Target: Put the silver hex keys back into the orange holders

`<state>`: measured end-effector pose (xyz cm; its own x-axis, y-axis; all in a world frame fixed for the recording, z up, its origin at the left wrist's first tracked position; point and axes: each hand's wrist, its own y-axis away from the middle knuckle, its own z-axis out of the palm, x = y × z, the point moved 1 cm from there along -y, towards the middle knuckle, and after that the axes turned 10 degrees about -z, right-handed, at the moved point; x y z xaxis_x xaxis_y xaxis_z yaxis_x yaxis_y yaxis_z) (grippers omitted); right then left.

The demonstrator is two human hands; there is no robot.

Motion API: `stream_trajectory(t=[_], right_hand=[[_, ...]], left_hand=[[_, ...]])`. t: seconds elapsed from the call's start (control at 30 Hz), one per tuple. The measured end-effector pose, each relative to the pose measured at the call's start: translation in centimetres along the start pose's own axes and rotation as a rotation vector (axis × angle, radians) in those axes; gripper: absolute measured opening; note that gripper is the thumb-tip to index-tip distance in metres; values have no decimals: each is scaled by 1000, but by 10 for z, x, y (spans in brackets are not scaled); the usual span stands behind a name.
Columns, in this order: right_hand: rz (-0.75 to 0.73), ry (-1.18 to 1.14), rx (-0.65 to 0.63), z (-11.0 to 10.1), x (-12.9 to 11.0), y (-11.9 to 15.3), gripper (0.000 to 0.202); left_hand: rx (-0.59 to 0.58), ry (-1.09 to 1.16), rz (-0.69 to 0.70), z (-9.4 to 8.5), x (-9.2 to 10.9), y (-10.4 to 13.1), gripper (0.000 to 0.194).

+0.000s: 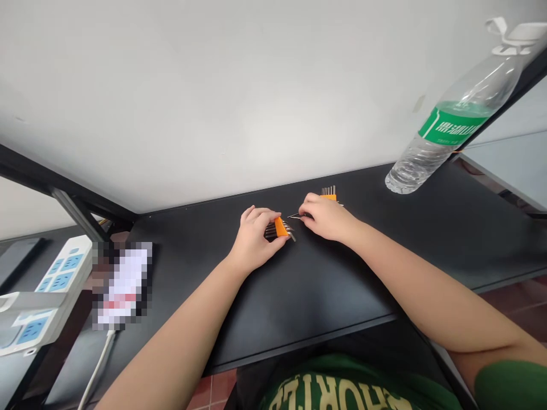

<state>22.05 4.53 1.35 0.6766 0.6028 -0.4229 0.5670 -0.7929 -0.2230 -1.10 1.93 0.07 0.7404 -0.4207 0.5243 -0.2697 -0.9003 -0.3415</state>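
Note:
My left hand (pixel 256 236) grips an orange holder (pixel 281 226) with several metal hex keys through it, just above the black table. To its right, my right hand (pixel 322 215) pinches a thin metal key (pixel 294 216) whose end points left toward the holder, with a small gap between them. Behind my right hand lies a second orange holder (pixel 329 197) with several metal keys standing out of its far side; its near part is hidden by the hand.
A large water bottle (pixel 455 122) with a green label stands at the back right of the black table (pixel 299 302). At the left are a blurred-out device (pixel 126 285) on a white cable (pixel 100 364) and a white power strip (pixel 64 285). A pale wall rises behind.

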Motion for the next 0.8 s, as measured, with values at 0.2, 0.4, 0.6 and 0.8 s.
stream_trajectory(t=[0.2, 0.4, 0.6, 0.8], right_hand=[[97, 238, -273, -3, -4, 1, 8], [69, 107, -258, -10, -14, 4, 11], [-175, -97, 12, -10, -15, 3, 17], [-238, -62, 31, -12, -15, 5, 21]], left_hand=[[-36, -39, 12, 1, -2, -1, 42], [-90, -86, 21, 2, -3, 0, 43], [-82, -83, 6, 1, -1, 0, 43], [-85, -76, -7, 0, -1, -1, 42]])
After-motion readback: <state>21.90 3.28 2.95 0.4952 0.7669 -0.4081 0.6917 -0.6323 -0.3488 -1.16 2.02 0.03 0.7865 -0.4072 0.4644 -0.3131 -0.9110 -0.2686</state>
